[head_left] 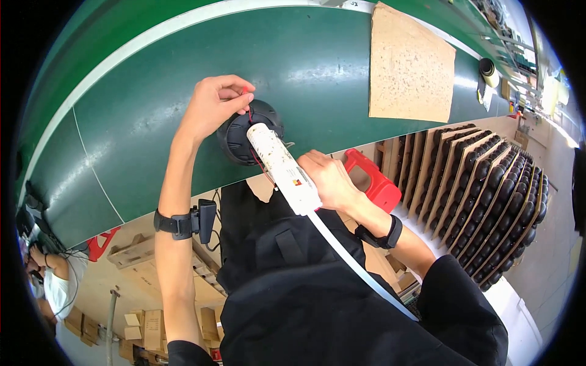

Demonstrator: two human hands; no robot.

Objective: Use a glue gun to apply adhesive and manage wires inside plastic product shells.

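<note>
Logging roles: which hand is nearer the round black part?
Left. Left hand is at the black part, upper left; right hand is lower right, holding the white cartridge.

The table (317, 49) is smooth and glossy; at far right, the cardboard sheet (412, 67) is matt and speckled. The white cartridge (278, 160) seems of smooth plastic, the round black part (237, 134) of matt plastic.

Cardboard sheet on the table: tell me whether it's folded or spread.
Spread: the cardboard sheet lies as one flat panel on the green table, no fold showing.
</note>
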